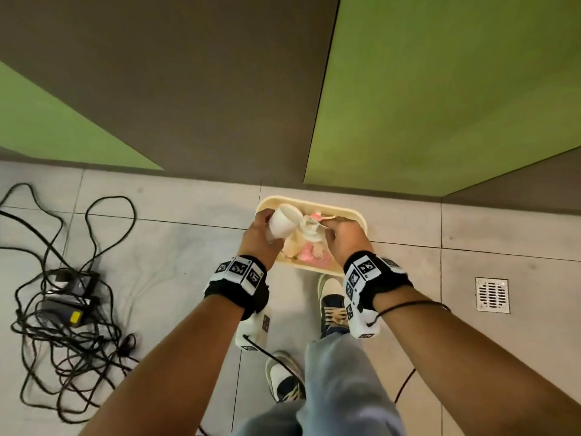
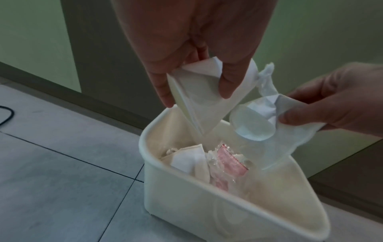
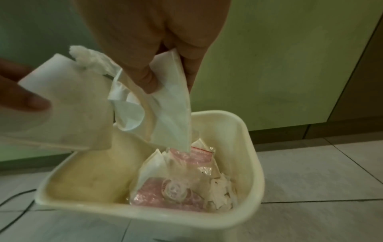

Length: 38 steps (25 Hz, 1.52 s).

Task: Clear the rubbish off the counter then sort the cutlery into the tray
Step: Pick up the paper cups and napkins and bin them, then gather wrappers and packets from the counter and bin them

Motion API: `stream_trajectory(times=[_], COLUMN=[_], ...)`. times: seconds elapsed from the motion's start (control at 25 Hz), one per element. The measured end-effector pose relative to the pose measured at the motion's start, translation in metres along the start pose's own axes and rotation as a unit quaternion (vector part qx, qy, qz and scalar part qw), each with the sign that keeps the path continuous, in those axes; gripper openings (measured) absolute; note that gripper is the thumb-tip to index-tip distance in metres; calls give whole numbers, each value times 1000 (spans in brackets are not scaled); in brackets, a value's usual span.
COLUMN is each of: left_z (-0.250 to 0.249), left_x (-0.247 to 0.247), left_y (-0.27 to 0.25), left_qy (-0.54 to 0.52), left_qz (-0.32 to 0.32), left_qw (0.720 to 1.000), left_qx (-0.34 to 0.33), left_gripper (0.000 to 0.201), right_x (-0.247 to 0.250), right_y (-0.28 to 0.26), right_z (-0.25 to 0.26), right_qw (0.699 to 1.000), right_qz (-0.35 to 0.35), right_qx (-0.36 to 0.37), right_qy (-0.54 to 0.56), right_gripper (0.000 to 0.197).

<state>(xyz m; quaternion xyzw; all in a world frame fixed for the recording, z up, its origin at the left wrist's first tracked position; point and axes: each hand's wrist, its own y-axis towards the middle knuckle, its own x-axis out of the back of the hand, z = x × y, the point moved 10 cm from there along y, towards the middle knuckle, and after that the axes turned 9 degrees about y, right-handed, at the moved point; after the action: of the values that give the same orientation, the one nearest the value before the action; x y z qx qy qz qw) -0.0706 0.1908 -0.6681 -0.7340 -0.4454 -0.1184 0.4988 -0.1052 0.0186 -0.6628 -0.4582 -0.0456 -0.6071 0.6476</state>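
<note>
Both hands hang over a cream plastic bin [image 1: 358, 214] that stands on the tiled floor. My left hand [image 1: 267, 221] grips a squashed white paper cup [image 1: 284, 223], tilted mouth-down above the bin's left side. In the left wrist view the thumb and fingers of that left hand [image 2: 196, 91] curl round the cup [image 2: 203, 111]. My right hand [image 1: 345, 237] pinches a crumpled white tissue [image 1: 309, 229] beside the cup. The right wrist view shows the tissue [image 3: 172, 117] dangling from the right hand [image 3: 170, 81] into the bin [image 3: 254, 147]. A pink-printed plastic wrapper [image 3: 172, 188] and paper scraps lie inside.
A tangle of black cables and power adapters [image 1: 69, 294] lies on the floor to the left. A metal floor drain [image 1: 492, 294] sits at the right. Green and grey cabinet fronts [image 1: 440, 89] rise just behind the bin. My shoes [image 1: 330, 306] stand just in front of it.
</note>
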Motion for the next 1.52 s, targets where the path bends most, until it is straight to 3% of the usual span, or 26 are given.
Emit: stream_trajectory(times=[0.12, 0.28, 0.44, 0.76, 0.92, 1.08, 1.24, 1.52], left_z=[-1, -23, -76, -257, -330, -360, -356, -323], left_x=[-25, 6, 65, 254, 374, 461, 518, 573], left_y=[15, -13, -79, -261, -333, -357, -359, -317], left_qy=[131, 92, 34, -12, -49, -89, -53, 15], left_qz=[82, 65, 74, 23, -67, -180, -298, -354], left_qw=[988, 993, 996, 974, 957, 945, 932, 931], left_qx=[-20, -22, -47, -223, -277, -257, -198, -93], left_gripper=[89, 54, 35, 20, 21, 19, 24, 32], right_x=[-21, 10, 73, 272, 387, 464, 492, 485], right_y=[12, -18, -75, -220, -278, -293, -277, -228], right_z=[-15, -6, 46, 228, 325, 390, 438, 498], right_qw=[997, 997, 998, 990, 965, 928, 924, 931], right_qz=[61, 50, 54, -28, -127, -197, -180, -129], right_qx=[-39, -57, -10, 137, 228, 305, 331, 327], right_qy=[-34, -14, -28, -33, 21, 90, 70, 95], right_gripper=[60, 56, 47, 41, 39, 33, 30, 27])
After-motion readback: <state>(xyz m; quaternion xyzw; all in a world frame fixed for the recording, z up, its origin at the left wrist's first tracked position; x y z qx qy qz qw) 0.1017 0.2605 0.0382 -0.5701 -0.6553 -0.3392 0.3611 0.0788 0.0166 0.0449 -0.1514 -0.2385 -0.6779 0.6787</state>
